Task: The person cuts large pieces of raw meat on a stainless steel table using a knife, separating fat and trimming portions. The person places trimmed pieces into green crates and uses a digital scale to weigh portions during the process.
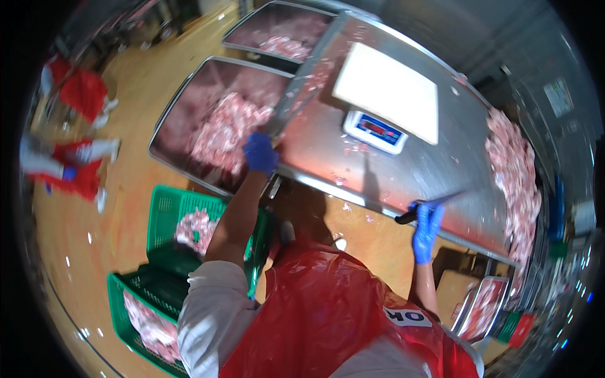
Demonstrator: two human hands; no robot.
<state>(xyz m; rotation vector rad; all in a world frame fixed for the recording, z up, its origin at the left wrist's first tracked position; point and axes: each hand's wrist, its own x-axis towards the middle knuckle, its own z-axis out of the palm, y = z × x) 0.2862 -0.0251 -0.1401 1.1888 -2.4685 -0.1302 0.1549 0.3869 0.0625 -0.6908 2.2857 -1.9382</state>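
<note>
In blue gloves, my left hand (259, 153) has curled fingers at the right rim of a steel tub (165, 130) of raw meat pieces (222, 126), beside the table's corner; what it grips, if anything, is unclear. My right hand (426, 228) holds the black handle of a knife (406, 216) at the front edge of the steel table (321, 160), blade pointing right. Farther back, a white board (387, 85) lies over a small scale (374, 131). Pale meat (510, 176) is piled along the table's right side.
A second tub (242, 31) stands behind. Green crates (165, 211) with meat are at my lower left. Co-workers in red aprons (79, 88) are on the floor (120, 107) at left. Smaller trays (482, 302) sit below the table's right corner.
</note>
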